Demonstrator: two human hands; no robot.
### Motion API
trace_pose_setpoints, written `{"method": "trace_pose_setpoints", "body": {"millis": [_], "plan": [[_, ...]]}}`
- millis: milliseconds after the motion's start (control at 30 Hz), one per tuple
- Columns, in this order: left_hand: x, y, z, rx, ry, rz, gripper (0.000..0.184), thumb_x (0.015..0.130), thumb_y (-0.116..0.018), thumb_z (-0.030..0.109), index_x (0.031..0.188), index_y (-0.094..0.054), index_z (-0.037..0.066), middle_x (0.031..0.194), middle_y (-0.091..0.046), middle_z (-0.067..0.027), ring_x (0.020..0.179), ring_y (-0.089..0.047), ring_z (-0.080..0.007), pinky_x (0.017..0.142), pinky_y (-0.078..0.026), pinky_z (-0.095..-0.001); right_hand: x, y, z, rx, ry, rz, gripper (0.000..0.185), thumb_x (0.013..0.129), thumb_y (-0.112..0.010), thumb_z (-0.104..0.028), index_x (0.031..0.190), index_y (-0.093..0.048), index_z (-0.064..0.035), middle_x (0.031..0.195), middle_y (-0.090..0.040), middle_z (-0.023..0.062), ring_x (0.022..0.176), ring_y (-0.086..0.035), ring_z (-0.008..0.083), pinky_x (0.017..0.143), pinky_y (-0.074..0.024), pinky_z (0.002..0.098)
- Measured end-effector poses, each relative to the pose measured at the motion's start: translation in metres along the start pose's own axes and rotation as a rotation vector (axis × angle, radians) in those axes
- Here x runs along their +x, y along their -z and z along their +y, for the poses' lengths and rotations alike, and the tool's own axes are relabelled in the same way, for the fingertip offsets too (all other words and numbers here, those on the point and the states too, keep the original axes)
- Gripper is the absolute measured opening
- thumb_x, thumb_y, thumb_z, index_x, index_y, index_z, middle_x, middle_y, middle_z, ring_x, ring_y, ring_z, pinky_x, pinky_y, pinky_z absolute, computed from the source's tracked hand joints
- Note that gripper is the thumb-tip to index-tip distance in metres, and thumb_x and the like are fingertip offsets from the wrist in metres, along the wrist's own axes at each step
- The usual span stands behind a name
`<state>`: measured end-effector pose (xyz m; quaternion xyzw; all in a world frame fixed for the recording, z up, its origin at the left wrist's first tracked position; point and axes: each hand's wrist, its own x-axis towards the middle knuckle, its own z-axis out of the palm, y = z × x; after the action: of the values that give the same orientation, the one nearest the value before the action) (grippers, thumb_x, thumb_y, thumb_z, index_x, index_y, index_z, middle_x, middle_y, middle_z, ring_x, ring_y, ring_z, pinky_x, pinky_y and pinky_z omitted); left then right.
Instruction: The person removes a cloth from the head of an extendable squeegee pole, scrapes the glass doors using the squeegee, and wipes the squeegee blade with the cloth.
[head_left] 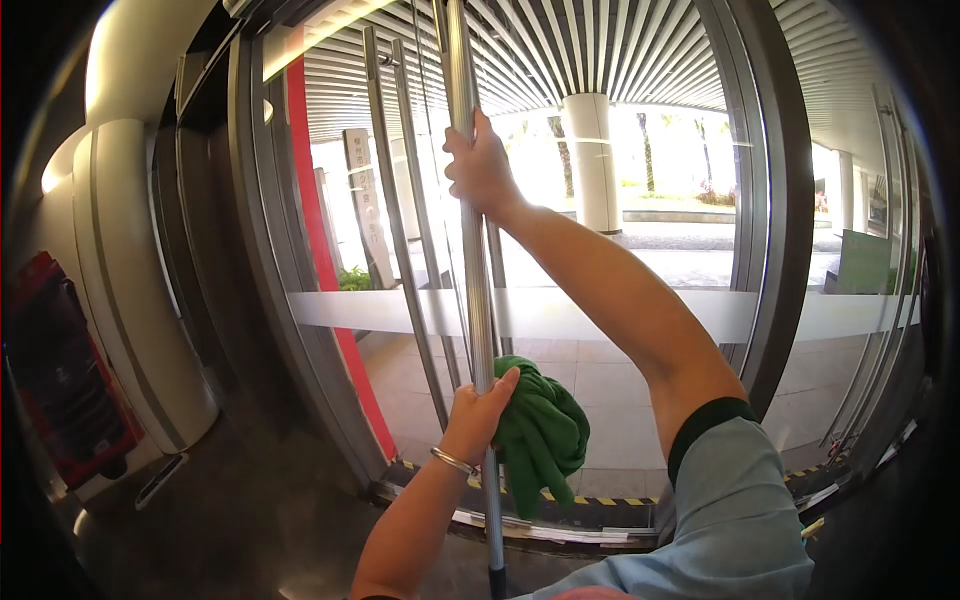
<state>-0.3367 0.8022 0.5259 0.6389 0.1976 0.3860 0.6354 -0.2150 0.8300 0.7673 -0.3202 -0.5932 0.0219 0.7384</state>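
Observation:
A long ribbed metal pole stands nearly upright in front of me. Its upper end runs out of view, and a thinner section with a dark tip shows at the bottom. High on the pole, my right hand is wrapped round the shaft. My left hand, with a bracelet at its wrist, closes round it lower down. A bunched green cloth hangs beside the pole against my left thumb; how it is held there is partly hidden. Behind the pole is a glass door or panel.
Tall metal door handles rise just left of the pole. A dark frame bounds the glass on the right. Yellow-black striped tape runs along the threshold. To the left stand a round column and a red-and-black object.

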Motion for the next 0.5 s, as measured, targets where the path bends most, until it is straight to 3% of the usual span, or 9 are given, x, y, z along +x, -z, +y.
{"method": "trace_pose_setpoints", "body": {"millis": [133, 233, 267, 300, 367, 400, 500], "plan": [[0.028, 0.035, 0.021, -0.011, 0.011, -0.043, 0.035, 0.084, -0.069, 0.040, 0.075, -0.060, 0.007, 0.059, -0.053, 0.0029, 0.043, -0.048, -0.0057, 0.033, -0.034, -0.0218, 0.027, -0.027, 0.006, -0.147, 0.020, 0.018, 0.042, 0.091, -0.051, -0.021, 0.126, -0.038, -0.0012, 0.091, -0.056, 0.0113, 0.064, -0.054, 0.0150, 0.046, -0.0478, 0.0289], [0.045, 0.058, 0.028, -0.022, 0.000, -0.090, 0.036, 0.084, -0.069, 0.040, 0.076, -0.061, 0.006, 0.058, -0.053, 0.0014, 0.041, -0.048, -0.0064, 0.032, -0.034, -0.0220, 0.046, -0.042, 0.019, -0.196, 0.044, 0.026, 0.041, 0.091, -0.050, -0.021, 0.124, -0.039, -0.0010, 0.092, -0.057, 0.0117, 0.062, -0.055, 0.0160, 0.046, -0.0477, 0.0289], [0.048, 0.064, 0.030, -0.023, 0.003, -0.098, 0.036, 0.084, -0.069, 0.040, 0.076, -0.061, 0.006, 0.058, -0.053, 0.0014, 0.041, -0.048, -0.0064, 0.032, -0.034, -0.0220, 0.052, -0.048, 0.023, -0.222, 0.037, 0.069, 0.051, 0.091, -0.049, -0.021, 0.135, -0.031, -0.0025, 0.091, -0.058, 0.0142, 0.060, -0.055, 0.0175, 0.047, -0.0490, 0.0304], [0.051, 0.069, 0.031, -0.018, 0.020, -0.105, 0.035, 0.085, -0.068, 0.039, 0.076, -0.061, 0.006, 0.057, -0.054, 0.0008, 0.040, -0.048, -0.0066, 0.032, -0.034, -0.0221, 0.058, -0.054, 0.025, -0.229, 0.036, 0.073, 0.051, 0.091, -0.049, -0.021, 0.135, -0.031, -0.0025, 0.091, -0.058, 0.0142, 0.060, -0.055, 0.0175, 0.047, -0.0490, 0.0304], [0.052, 0.077, 0.034, -0.009, 0.041, -0.120, 0.035, 0.085, -0.068, 0.038, 0.076, -0.061, 0.005, 0.057, -0.054, 0.0002, 0.039, -0.047, -0.0068, 0.032, -0.034, -0.0222, 0.069, -0.059, 0.026, -0.423, 0.067, 0.149, 0.066, 0.091, -0.047, -0.020, 0.146, -0.013, -0.0060, 0.090, -0.058, 0.0167, 0.060, -0.056, 0.0188, 0.049, -0.0504, 0.0324], [0.051, 0.080, 0.034, -0.025, 0.036, -0.155, 0.034, 0.085, -0.067, 0.037, 0.075, -0.061, 0.005, 0.057, -0.054, -0.0001, 0.038, -0.047, -0.0070, 0.032, -0.034, -0.0222, 0.079, -0.058, 0.024, -0.490, 0.098, 0.120, 0.076, 0.091, -0.045, -0.019, 0.149, 0.004, -0.0093, 0.090, -0.058, 0.0187, 0.060, -0.057, 0.0195, 0.051, -0.0519, 0.0338], [0.050, 0.089, 0.024, -0.019, 0.028, -0.212, 0.033, 0.086, -0.066, 0.034, 0.074, -0.061, 0.004, 0.056, -0.054, -0.0002, 0.040, -0.048, -0.0069, 0.034, -0.035, -0.0226, 0.100, -0.057, 0.022, -0.644, 0.087, 0.127, 0.072, 0.091, -0.043, -0.019, 0.149, -0.003, -0.0088, 0.093, -0.058, 0.0189, 0.062, -0.058, 0.0203, 0.055, -0.0531, 0.0341]]}}
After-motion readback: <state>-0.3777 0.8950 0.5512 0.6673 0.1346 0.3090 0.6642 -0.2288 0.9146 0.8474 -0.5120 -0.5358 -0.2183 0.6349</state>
